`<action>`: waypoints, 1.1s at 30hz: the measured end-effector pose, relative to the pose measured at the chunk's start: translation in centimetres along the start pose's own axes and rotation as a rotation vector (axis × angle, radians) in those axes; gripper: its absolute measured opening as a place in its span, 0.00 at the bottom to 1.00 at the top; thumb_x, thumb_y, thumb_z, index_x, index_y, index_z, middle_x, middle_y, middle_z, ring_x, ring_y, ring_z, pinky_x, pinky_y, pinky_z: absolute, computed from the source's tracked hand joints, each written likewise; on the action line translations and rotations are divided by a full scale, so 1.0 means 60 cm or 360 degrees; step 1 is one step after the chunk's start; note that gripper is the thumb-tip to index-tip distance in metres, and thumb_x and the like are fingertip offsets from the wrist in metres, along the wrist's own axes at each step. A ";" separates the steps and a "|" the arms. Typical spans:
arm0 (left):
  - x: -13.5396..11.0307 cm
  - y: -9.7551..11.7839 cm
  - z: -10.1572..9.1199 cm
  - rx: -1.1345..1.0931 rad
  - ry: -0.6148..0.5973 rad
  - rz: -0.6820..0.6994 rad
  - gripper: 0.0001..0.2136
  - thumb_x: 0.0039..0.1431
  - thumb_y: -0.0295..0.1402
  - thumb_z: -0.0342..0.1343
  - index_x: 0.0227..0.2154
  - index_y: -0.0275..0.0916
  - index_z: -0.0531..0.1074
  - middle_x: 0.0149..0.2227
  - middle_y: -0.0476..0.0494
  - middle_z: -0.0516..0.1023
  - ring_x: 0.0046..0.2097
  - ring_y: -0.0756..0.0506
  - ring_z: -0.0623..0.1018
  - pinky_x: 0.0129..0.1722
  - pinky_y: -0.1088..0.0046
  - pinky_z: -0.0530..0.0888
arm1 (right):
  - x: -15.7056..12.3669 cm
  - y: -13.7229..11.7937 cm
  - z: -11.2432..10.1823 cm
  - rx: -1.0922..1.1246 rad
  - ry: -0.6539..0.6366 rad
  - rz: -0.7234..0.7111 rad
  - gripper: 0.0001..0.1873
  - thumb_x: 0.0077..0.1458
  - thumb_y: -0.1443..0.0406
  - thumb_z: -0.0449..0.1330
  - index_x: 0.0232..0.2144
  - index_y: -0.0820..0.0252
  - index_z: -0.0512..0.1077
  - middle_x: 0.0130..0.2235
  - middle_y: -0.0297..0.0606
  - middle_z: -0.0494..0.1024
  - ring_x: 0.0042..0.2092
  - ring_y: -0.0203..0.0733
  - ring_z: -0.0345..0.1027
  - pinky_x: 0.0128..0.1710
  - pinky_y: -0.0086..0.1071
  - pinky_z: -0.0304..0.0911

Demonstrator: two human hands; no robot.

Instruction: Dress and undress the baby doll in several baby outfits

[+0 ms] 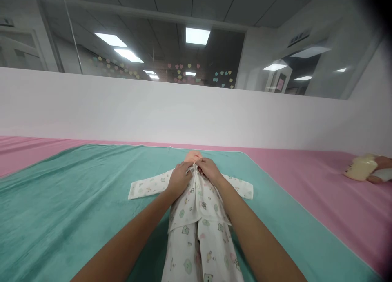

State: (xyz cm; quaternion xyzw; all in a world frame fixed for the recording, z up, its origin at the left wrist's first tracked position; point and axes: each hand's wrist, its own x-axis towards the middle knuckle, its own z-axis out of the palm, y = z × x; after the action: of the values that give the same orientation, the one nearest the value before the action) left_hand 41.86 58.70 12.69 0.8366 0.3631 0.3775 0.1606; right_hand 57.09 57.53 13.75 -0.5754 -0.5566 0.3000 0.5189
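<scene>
A baby doll (193, 156) lies on its back on a teal blanket (76, 200), dressed in a white printed top (199, 198) and matching trousers (199, 249). The top's sleeves are spread out to both sides. My left hand (179, 178) and my right hand (208, 169) meet at the doll's neck. Each hand's fingers are pinched on the front edges of the top at the collar, just under the doll's chin. The fingertips are partly hidden by the cloth.
The teal blanket lies on a pink sheet (321, 192) that runs to a low white wall (196, 110) with glass above. At the far right edge lies another doll (367, 169) in pale yellow clothing.
</scene>
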 end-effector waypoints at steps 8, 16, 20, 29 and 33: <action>0.012 -0.003 -0.009 -0.0067 -0.0239 -0.0115 0.20 0.53 0.28 0.43 0.50 0.39 0.67 0.47 0.40 0.67 0.51 0.43 0.65 0.52 0.68 0.62 | 0.000 0.006 -0.003 0.0099 0.0009 0.0108 0.07 0.40 0.65 0.53 0.16 0.60 0.60 0.18 0.31 0.63 0.19 0.30 0.54 0.18 0.26 0.50; -0.001 0.004 -0.013 -0.0217 -0.0067 -0.0123 0.14 0.53 0.30 0.46 0.41 0.42 0.72 0.45 0.46 0.72 0.49 0.44 0.69 0.50 0.68 0.64 | -0.004 0.003 -0.010 0.0150 -0.0078 0.0146 0.09 0.40 0.63 0.56 0.16 0.60 0.60 0.17 0.28 0.60 0.19 0.29 0.50 0.19 0.26 0.46; -0.004 0.008 -0.017 -0.0233 -0.0035 -0.0118 0.15 0.52 0.29 0.46 0.41 0.42 0.73 0.46 0.48 0.73 0.48 0.45 0.70 0.50 0.70 0.65 | -0.010 -0.003 -0.015 0.0162 -0.0144 0.0133 0.09 0.40 0.62 0.57 0.18 0.62 0.64 0.18 0.29 0.62 0.20 0.29 0.51 0.20 0.25 0.48; -0.004 -0.002 -0.010 -0.0158 -0.0063 -0.0032 0.19 0.56 0.28 0.40 0.46 0.42 0.71 0.51 0.50 0.70 0.52 0.45 0.66 0.53 0.68 0.62 | -0.019 -0.016 -0.019 0.0222 -0.0219 0.0128 0.13 0.43 0.57 0.57 0.21 0.64 0.68 0.20 0.31 0.64 0.21 0.28 0.54 0.22 0.25 0.51; -0.004 0.000 -0.013 -0.0143 -0.0099 -0.0006 0.19 0.57 0.28 0.40 0.47 0.43 0.70 0.51 0.49 0.70 0.52 0.45 0.67 0.52 0.69 0.62 | -0.017 -0.013 -0.015 0.0190 -0.0199 0.0123 0.11 0.41 0.59 0.59 0.22 0.63 0.68 0.18 0.29 0.62 0.20 0.28 0.51 0.19 0.25 0.48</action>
State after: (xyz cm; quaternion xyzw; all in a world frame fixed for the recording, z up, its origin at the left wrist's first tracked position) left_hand 41.20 58.52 13.09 0.8391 0.3423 0.3670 0.2099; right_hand 57.48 56.20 14.53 -0.5446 -0.5463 0.3877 0.5046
